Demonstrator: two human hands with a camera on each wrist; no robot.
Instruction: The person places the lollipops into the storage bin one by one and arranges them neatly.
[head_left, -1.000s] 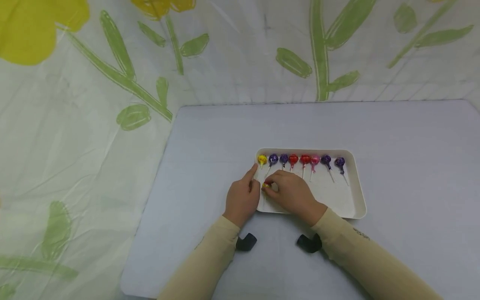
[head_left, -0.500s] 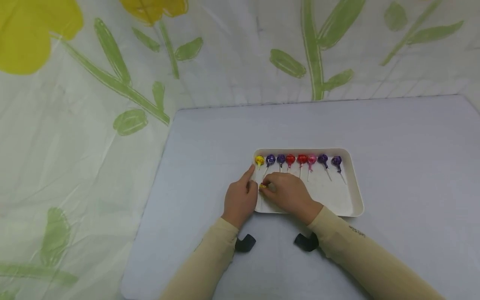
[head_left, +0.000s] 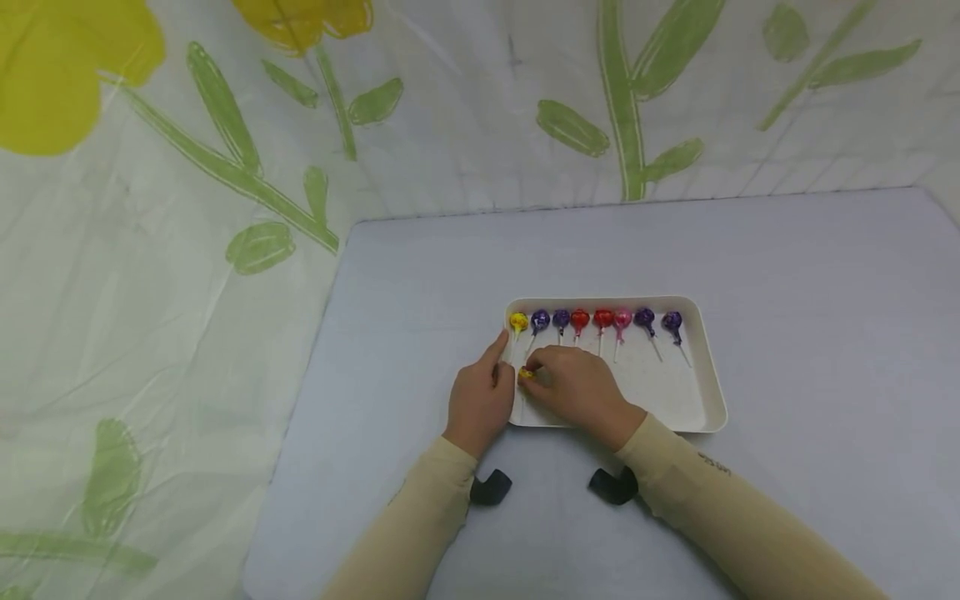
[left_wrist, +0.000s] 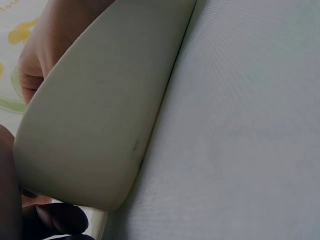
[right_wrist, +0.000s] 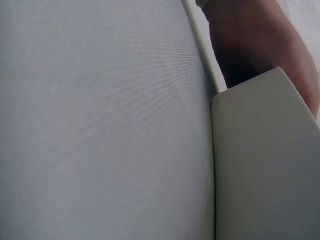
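Observation:
A shallow white tray lies on the table with a row of wrapped lollipops along its far side: a yellow lollipop at the left end, then purple, red, pink and purple ones. My right hand reaches over the near rim and pinches another yellow lollipop between thumb and fingers, low over the tray's left part. At the left end, my left hand holds the tray's edge, its index finger stretched along the rim. In the left wrist view, the tray's outer wall hides much of both hands' work.
The pale table surrounds the tray on all sides. Behind and to the left hangs a white sheet with painted flowers and green leaves. Dark wrist mounts sit under both sleeves, close to the table.
The whole scene has shifted slightly left as the head camera moved. The yellow lollipop has turned or settled a little in my right hand; both hands stay almost in place at the tray.

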